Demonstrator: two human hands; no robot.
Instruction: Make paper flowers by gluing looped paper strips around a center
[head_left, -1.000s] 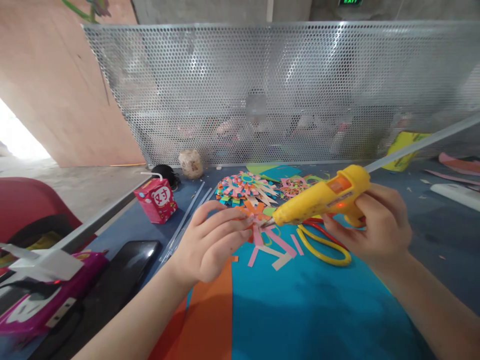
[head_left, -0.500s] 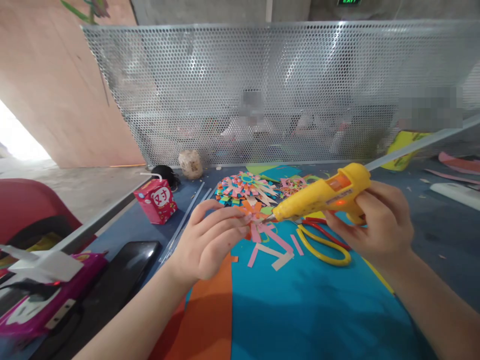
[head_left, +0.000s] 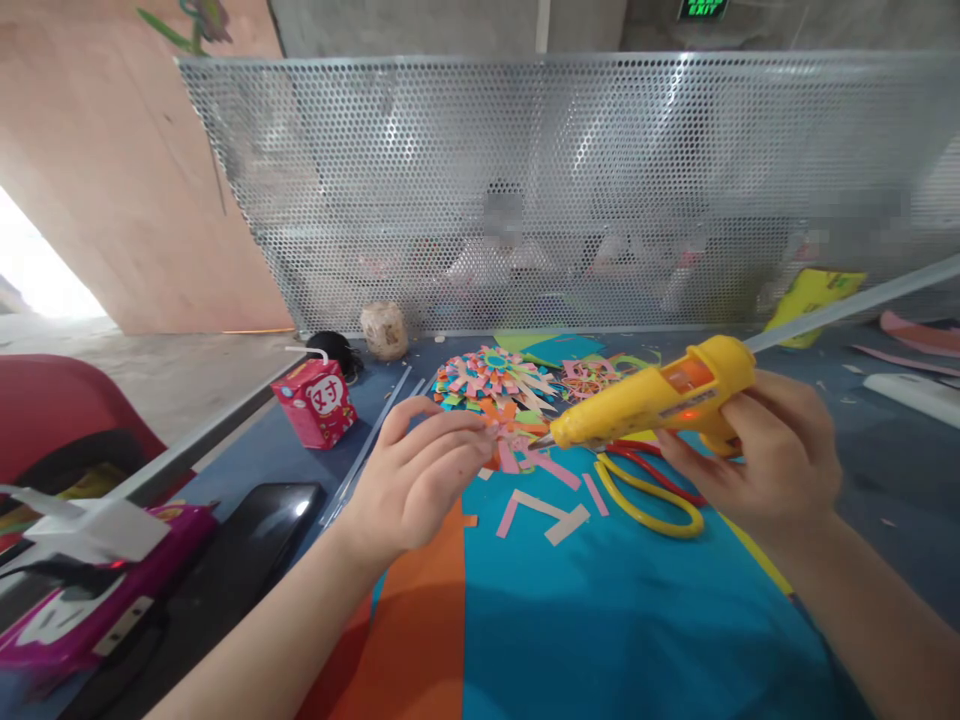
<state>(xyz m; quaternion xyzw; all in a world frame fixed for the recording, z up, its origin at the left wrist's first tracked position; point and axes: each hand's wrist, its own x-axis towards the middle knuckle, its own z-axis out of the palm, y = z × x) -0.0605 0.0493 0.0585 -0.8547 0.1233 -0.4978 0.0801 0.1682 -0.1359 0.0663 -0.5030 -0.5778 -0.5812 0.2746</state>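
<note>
The left hand (head_left: 431, 485), its fingers bent together, grasps the left edge of a paper flower (head_left: 508, 456) of orange and pink strips, located above the blue sheet (head_left: 600, 610) near the middle of the surface (head_left: 870, 510). The right hand (head_left: 776, 440) is wrapped around the handle of a yellow glue gun (head_left: 652, 405); the gun's metal nozzle points left at the flower, though actual contact cannot be told. A long, pale glue stick (head_left: 855, 300) projects from the gun's rear.

Scissors (head_left: 679, 531) with yellow and red handles lie below the gun, and loose paper strips (head_left: 568, 525) lie on the blue sheet. An orange sheet (head_left: 420, 630) adjoins it at left. Behind the flower sits a multicoloured fringed paper rosette (head_left: 495, 375). Farther left are clear rods (head_left: 375, 430), a pink drink box (head_left: 319, 405) with a white straw, and a black phone (head_left: 281, 510). A perforated metal screen (head_left: 450, 140) stands along the far edge.
</note>
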